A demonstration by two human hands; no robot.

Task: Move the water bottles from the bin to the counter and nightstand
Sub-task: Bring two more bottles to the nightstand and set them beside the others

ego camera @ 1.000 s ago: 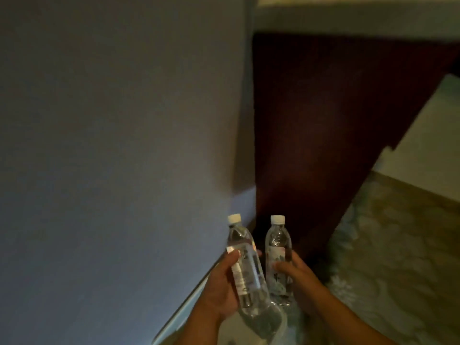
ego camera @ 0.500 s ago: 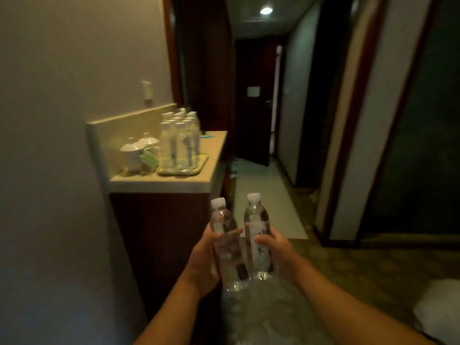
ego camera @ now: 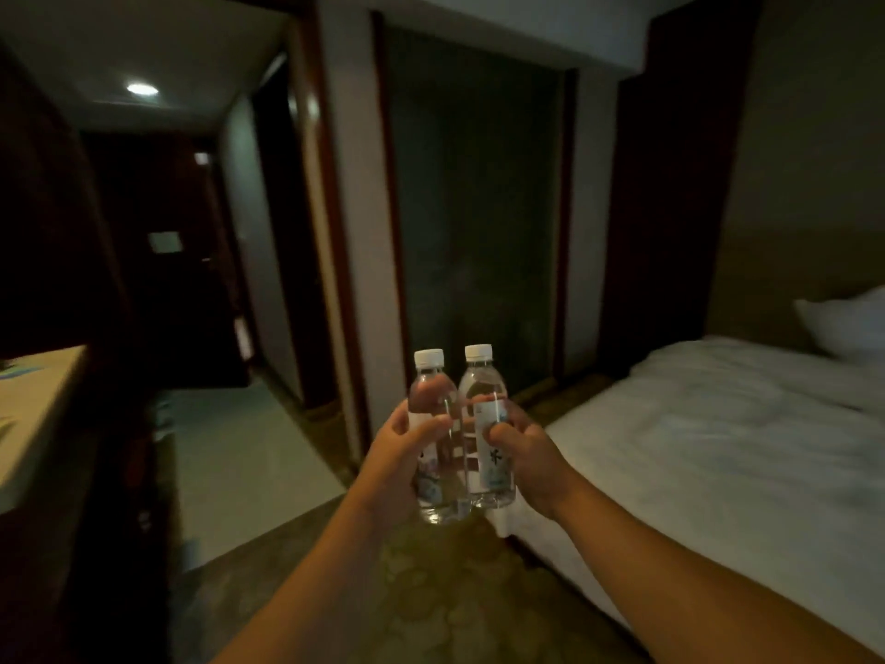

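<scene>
Two water bottles: left bottle [ego camera: 433,440] gripped by left hand [ego camera: 397,460], right bottle [ego camera: 486,424] by right hand [ego camera: 524,455], fingers curled round each. Both upright, side by side, touching; clear plastic, white caps, pale labels.

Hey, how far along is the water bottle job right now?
Nothing finished shows in this view: the visible corner of the counter bears no bottles. In hand: the left hand grips the left bottle and the right hand grips the right bottle, both upright and capped, carried side by side beside the bed. Still left: setting these two down. Neither bin nor nightstand is in view.
</scene>
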